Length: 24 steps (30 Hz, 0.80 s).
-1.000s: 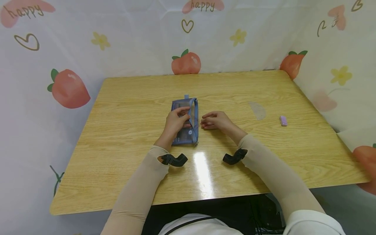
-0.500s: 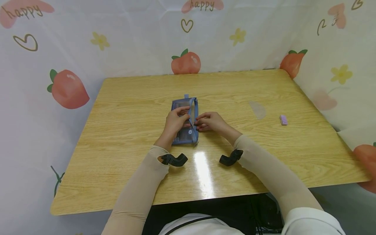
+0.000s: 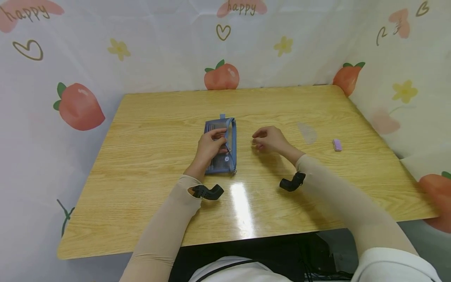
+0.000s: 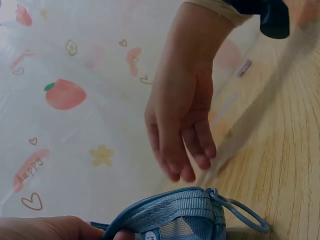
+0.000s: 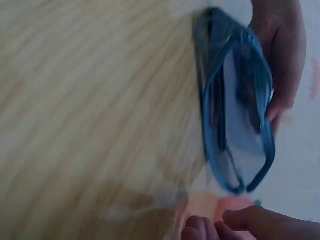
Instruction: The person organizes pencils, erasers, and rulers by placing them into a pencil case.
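A blue mesh zip pouch [image 3: 219, 164] lies on the table, its zipped side gaping open toward the right. My left hand [image 3: 207, 148] pinches the upper edge of its mouth and keeps it lifted. Inside, dark slim things show in the right wrist view through the pouch mouth [image 5: 240, 120]. To the right of the pouch and apart from it, my right hand [image 3: 270, 139] hovers over the table with loosely bent fingers and nothing in them. In the left wrist view, the right hand [image 4: 182, 110] hangs above the zip end of the pouch [image 4: 170, 215].
Farther right on the wooden table [image 3: 158, 117] lies a small purple block [image 3: 337, 145], possibly an eraser. Between it and my right hand is a thin, clear flat piece [image 3: 307, 133]. A printed cloth [image 3: 165, 47] hangs along the back and sides.
My right hand moved left to the pouch's open edge, then drew back to the right, away from it. The left hand and the pouch have stayed in place.
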Tool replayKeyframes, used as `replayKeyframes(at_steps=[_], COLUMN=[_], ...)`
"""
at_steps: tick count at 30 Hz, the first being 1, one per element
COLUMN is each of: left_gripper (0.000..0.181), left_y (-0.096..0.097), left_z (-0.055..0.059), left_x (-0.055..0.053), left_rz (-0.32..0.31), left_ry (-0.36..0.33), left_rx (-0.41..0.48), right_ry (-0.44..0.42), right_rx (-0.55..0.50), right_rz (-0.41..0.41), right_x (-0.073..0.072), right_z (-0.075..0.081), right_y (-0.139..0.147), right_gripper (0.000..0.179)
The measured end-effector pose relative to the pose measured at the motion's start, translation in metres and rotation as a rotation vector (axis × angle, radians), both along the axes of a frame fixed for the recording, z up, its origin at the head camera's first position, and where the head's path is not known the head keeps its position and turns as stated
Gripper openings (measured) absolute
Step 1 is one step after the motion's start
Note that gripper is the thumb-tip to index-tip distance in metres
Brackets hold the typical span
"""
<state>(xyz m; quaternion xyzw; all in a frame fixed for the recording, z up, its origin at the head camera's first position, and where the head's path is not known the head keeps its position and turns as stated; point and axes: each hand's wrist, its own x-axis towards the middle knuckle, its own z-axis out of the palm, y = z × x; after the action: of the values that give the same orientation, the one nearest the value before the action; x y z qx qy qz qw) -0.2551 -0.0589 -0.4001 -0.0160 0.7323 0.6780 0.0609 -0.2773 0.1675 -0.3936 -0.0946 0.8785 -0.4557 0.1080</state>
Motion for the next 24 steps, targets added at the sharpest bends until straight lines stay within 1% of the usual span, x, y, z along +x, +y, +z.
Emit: replayKeyframes(at_steps=[3, 5, 6, 8, 10, 13, 15, 18, 20, 24], left_gripper=[0.035, 0.034, 0.035, 0.035, 0.035, 0.035, 0.035, 0.034, 0.034, 0.034], left_y=[0.001, 0.001, 0.001, 0.001, 0.001, 0.0, -0.001, -0.001, -0.001, 0.0], left_z=[-0.001, -0.001, -0.001, -0.001, -0.001, 0.001, 0.001, 0.002, 0.001, 0.001], left_x=[0.0, 0.0, 0.0, 0.0, 0.0, 0.0, 0.0, 0.0, 0.0, 0.0], left_rz=[0.005, 0.008, 0.008, 0.006, 0.009, 0.016, 0.019, 0.021, 0.019, 0.014], left_ry=[-0.002, -0.001, 0.0, 0.003, 0.003, 0.002, 0.0, -0.001, -0.001, 0.0], left_rx=[0.0, -0.001, 0.0, 0.003, 0.006, 0.005, -0.001, -0.008, -0.009, -0.007], right_ry=[0.111, 0.175, 0.195, 0.202, 0.168, 0.077, 0.004, -0.078, -0.125, -0.174], right_rx=[0.155, 0.244, 0.277, 0.336, 0.387, 0.472, 0.517, 0.562, 0.586, 0.621], right_rz=[-0.02, -0.052, -0.072, -0.107, -0.13, -0.139, -0.133, -0.126, -0.127, -0.135], right_x=[-0.007, -0.012, -0.015, -0.021, -0.027, -0.032, -0.033, -0.033, -0.031, -0.031], right_z=[0.004, 0.007, 0.009, 0.012, 0.016, 0.022, 0.026, 0.03, 0.03, 0.028], right_y=[0.026, 0.045, 0.055, 0.075, 0.093, 0.116, 0.128, 0.138, 0.141, 0.145], right_gripper=[0.023, 0.023, 0.024, 0.026, 0.03, 0.04, 0.049, 0.059, 0.058, 0.052])
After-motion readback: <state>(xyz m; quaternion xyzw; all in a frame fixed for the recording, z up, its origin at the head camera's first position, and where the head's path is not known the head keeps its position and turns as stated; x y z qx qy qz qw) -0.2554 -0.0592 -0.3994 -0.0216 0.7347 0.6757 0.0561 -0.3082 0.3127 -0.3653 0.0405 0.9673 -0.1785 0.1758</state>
